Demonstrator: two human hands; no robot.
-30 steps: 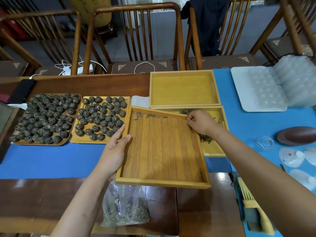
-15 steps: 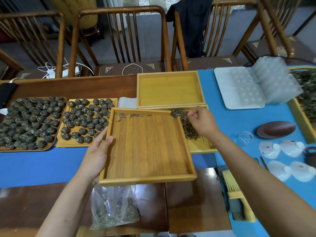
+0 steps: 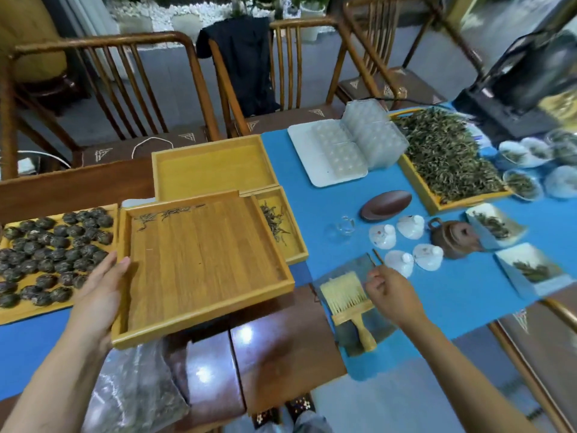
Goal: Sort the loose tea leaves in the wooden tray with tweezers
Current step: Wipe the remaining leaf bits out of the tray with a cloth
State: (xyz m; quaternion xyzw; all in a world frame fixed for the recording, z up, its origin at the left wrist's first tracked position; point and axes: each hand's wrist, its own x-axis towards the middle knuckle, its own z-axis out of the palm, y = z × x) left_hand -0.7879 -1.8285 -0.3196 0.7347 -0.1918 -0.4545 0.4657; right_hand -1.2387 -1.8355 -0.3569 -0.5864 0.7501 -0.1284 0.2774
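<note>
the right hand has its fingers pinched together on a thin brown stick, likely the tweezers, just right of a brush on the blue cloth. the left hand has its fingers together and flat against the left rim of the wooden tray. a few loose tea leaves lie along the tray's far edge. on the left sits a tray of dark tea balls.
</note>
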